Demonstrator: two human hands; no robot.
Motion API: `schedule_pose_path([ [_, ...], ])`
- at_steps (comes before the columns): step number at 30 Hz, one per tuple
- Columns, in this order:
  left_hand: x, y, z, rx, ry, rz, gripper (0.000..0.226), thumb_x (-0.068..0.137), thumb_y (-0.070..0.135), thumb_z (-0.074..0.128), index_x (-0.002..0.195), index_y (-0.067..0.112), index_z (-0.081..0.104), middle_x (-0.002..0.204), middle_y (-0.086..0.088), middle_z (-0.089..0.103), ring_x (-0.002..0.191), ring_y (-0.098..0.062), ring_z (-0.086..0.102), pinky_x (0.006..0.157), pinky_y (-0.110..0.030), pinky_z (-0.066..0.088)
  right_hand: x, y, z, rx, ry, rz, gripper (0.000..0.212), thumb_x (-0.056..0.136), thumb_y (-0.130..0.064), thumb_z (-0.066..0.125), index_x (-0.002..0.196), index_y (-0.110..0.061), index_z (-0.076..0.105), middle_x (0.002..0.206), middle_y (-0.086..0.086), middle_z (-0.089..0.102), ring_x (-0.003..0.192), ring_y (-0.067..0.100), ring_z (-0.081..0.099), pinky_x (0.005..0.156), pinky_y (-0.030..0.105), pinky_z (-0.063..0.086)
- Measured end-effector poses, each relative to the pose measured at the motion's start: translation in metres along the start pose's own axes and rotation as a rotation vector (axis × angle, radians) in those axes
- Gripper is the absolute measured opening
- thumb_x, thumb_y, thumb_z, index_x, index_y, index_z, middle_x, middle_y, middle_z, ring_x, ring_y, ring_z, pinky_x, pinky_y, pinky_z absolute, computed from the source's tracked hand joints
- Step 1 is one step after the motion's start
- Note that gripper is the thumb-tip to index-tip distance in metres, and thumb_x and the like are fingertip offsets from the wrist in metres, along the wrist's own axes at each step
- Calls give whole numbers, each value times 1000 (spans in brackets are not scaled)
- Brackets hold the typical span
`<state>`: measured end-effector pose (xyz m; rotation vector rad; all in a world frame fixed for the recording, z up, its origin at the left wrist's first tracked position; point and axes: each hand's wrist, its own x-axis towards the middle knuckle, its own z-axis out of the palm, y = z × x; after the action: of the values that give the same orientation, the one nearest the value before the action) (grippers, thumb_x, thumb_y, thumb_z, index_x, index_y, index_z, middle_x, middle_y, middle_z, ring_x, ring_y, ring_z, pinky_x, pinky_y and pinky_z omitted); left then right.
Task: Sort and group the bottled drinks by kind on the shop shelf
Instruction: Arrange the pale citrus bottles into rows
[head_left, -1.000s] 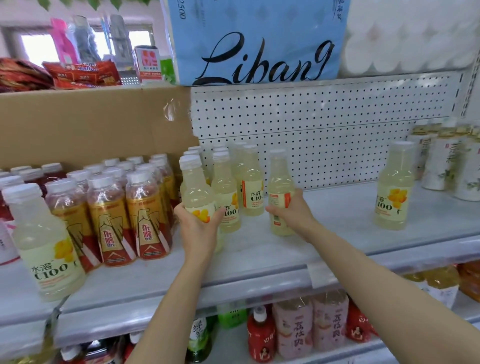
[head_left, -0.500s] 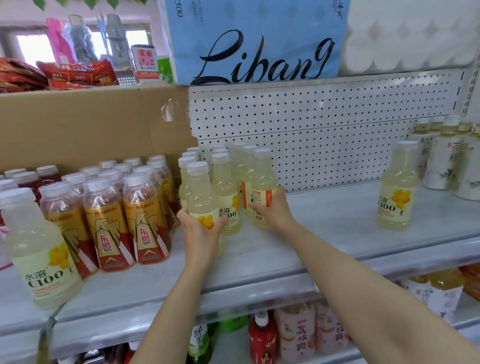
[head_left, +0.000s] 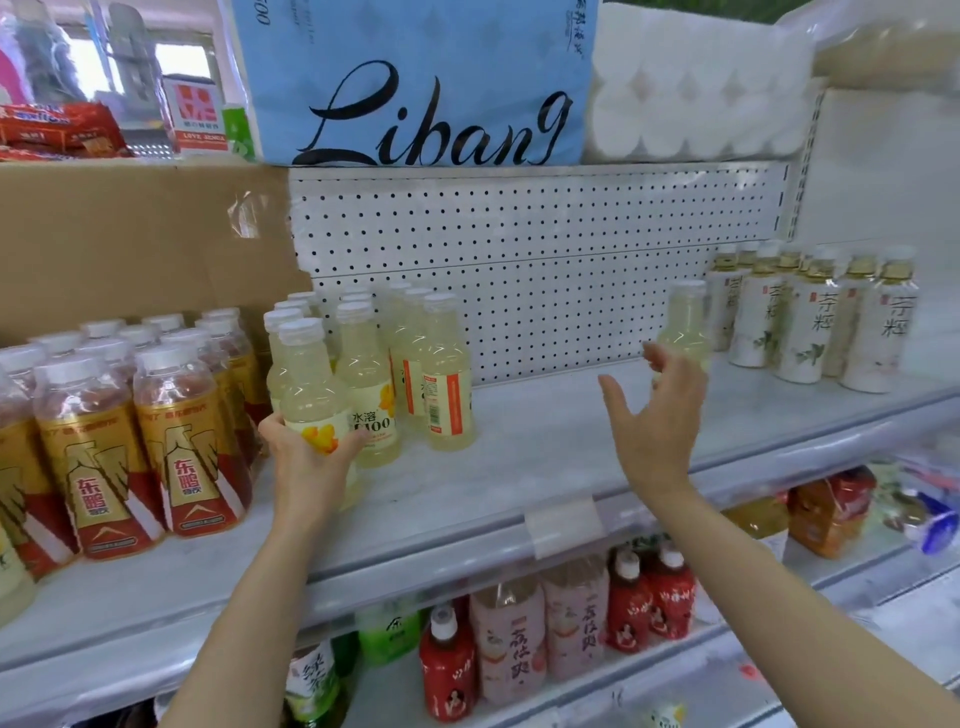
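Gripping a pale lemon bottle (head_left: 315, 410) low on its label, the left hand (head_left: 306, 462) is seating it at the front of the lemon group (head_left: 395, 364) on the shelf (head_left: 519, 441). Right hand (head_left: 657, 415) — fingers spread, empty — is reaching toward a stray lemon bottle (head_left: 687, 325) beside the white tea bottles (head_left: 810, 322); grasping mid-body would likely be steadiest.

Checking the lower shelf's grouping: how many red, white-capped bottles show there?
3 red bottles: one left of the pink-labelled bottles, two right of them; others may be hidden behind.
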<state>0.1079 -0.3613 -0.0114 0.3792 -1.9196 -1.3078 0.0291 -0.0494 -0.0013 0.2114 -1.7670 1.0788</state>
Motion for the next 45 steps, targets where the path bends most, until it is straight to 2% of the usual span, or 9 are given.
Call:
schedule_pose_path([
  [3,0,0,0,7,-7,-8,81,84,23,80,139,7,22,134,-13,49,109,-21,50,85,-35,44,17,41,-27,-110,71,209,80,77,-31,82,138,-2,39,135,17,42,124,31,36,106,41,33],
  [10,-2,3,-1,33,-15,-8,81,85,24,80,139,8,21,132,-11,49,111,-22,50,88,-37,44,40,89,-21,25,-375,456,115,75,-33,85,156,-14,6,157,12,23,144,29,25,116,47,28],
  [14,-2,4,-5,88,7,-4,83,83,22,81,139,5,23,125,-7,47,109,-21,48,89,-38,45,61,97,-18,137,-401,565,113,77,-30,84,155,-16,4,144,13,46,126,33,50,104,47,44],
  [24,3,-2,-21,209,153,-37,92,70,37,89,138,6,36,133,-10,46,122,-27,48,104,-47,46,43,61,9,148,-576,553,69,83,-46,75,129,-9,39,119,7,57,111,33,58,88,46,50],
  [29,-35,35,-11,140,420,308,65,85,25,78,137,7,43,132,-5,45,120,-16,42,104,-29,39,-6,0,43,316,-783,458,58,81,-41,78,121,-16,44,106,1,63,96,20,65,83,44,56],
  [33,-42,57,7,29,109,359,54,91,29,72,135,11,48,124,2,51,112,-10,52,100,-26,46,-43,-50,75,466,-893,359,60,76,-44,81,122,-23,49,110,-5,68,101,14,68,81,31,57],
  [37,-38,65,18,-66,-152,290,75,86,37,75,147,20,37,140,10,47,125,-5,50,105,-25,43,-70,-87,100,632,-983,299,73,74,-48,82,135,-31,47,123,-7,67,113,13,65,95,41,54],
  [41,-31,66,17,2,-202,282,91,89,37,73,159,25,15,149,21,28,136,8,27,110,-16,26,-81,-111,102,659,-1051,258,82,81,-34,74,148,-27,28,140,-3,55,127,14,55,108,41,46],
  [45,-29,56,7,-31,-176,304,83,96,36,65,159,30,11,144,43,15,127,34,16,104,4,18,-58,-104,81,704,-1198,208,72,82,-39,78,142,-29,42,141,-9,53,128,8,53,105,30,47],
])
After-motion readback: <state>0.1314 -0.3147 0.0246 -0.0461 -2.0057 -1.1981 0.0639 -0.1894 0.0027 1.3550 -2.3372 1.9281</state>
